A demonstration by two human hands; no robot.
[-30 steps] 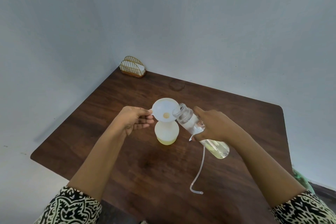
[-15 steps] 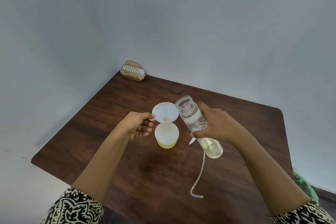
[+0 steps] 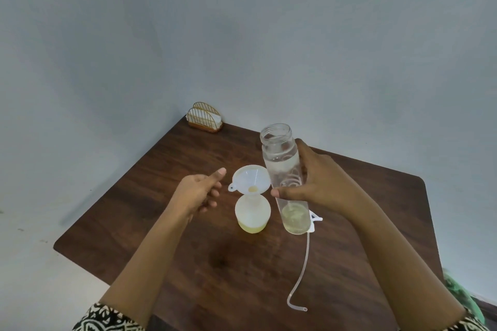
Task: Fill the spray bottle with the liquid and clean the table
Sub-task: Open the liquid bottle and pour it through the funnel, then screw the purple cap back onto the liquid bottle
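On the table (image 3: 242, 277), the spray bottle (image 3: 252, 213) stands under its funnel (image 3: 251, 179), with only a shallow yellow layer inside. My right hand (image 3: 322, 183) grips the clear bottle (image 3: 282, 166) nearly upright, little liquid left in it. My left hand (image 3: 197, 193) hangs loose beside the funnel, holding nothing. Capping and wiping are still to do, I judge.

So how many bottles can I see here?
2. A clear bottle held nearly upright in the right hand, and a squat frosted bottle standing on the table under the funnel. No others show.
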